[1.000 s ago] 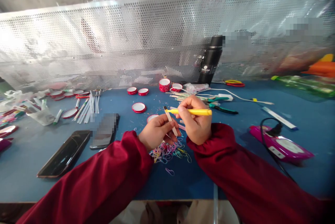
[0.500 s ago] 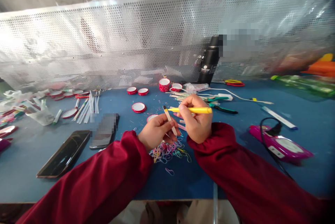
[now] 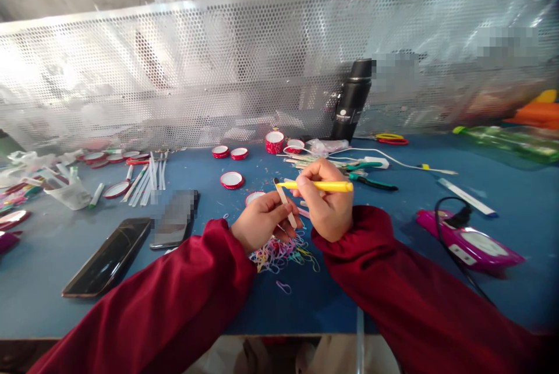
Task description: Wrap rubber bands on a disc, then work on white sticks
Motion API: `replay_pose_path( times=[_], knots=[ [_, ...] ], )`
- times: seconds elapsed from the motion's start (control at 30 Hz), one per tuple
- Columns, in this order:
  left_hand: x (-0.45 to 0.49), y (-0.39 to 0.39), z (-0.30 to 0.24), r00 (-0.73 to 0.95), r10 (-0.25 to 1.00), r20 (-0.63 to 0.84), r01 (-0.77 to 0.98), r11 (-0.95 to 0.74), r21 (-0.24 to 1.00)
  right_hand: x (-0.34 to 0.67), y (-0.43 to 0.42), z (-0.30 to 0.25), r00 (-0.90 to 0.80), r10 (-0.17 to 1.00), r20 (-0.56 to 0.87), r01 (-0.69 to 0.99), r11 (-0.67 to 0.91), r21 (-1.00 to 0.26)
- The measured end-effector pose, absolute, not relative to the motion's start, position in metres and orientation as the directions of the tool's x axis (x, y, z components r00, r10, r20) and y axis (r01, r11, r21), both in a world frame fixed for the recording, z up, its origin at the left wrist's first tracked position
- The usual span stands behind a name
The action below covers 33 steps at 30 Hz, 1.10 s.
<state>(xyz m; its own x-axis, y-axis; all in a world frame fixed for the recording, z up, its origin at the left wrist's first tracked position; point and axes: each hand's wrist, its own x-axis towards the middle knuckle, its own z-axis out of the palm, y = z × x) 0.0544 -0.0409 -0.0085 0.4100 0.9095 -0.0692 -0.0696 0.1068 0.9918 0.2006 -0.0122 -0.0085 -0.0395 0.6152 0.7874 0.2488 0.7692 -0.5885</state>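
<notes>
My left hand (image 3: 261, 221) pinches a pale flat craft stick (image 3: 286, 208) whose far end is dark. My right hand (image 3: 324, 199) grips a yellow marker (image 3: 331, 186) like a pen, its tip at the stick just below the dark end. Whether the tip presses on the stick is too fine to tell. Under my hands lies a tangled pile of coloured elastic bands (image 3: 275, 257), partly hidden by my left hand. One loose purple band (image 3: 283, 287) lies nearer the table's front edge.
Two phones (image 3: 107, 257) lie at left, near clear plastic sticks (image 3: 140, 189) and a white cup of pens (image 3: 70, 196). Red round lids (image 3: 232, 179) are scattered behind my hands. A black bottle (image 3: 351, 100), green-handled pliers (image 3: 371, 182) and a purple power strip (image 3: 474, 243) stand or lie rightward.
The yellow marker's tip has shifted slightly left along the stick's upper part. Both hands keep the same hold, and the other things look unmoved.
</notes>
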Motion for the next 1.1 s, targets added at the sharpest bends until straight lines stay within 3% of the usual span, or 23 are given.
replay_pose_path(
  times=[1.1],
  knots=[
    [0.0545,-0.0408,-0.0082,0.393,0.916,-0.076,-0.095,0.123,0.988,0.1992,-0.0123,-0.0087,-0.001,0.631,0.776,0.283,0.744,-0.605]
  ],
)
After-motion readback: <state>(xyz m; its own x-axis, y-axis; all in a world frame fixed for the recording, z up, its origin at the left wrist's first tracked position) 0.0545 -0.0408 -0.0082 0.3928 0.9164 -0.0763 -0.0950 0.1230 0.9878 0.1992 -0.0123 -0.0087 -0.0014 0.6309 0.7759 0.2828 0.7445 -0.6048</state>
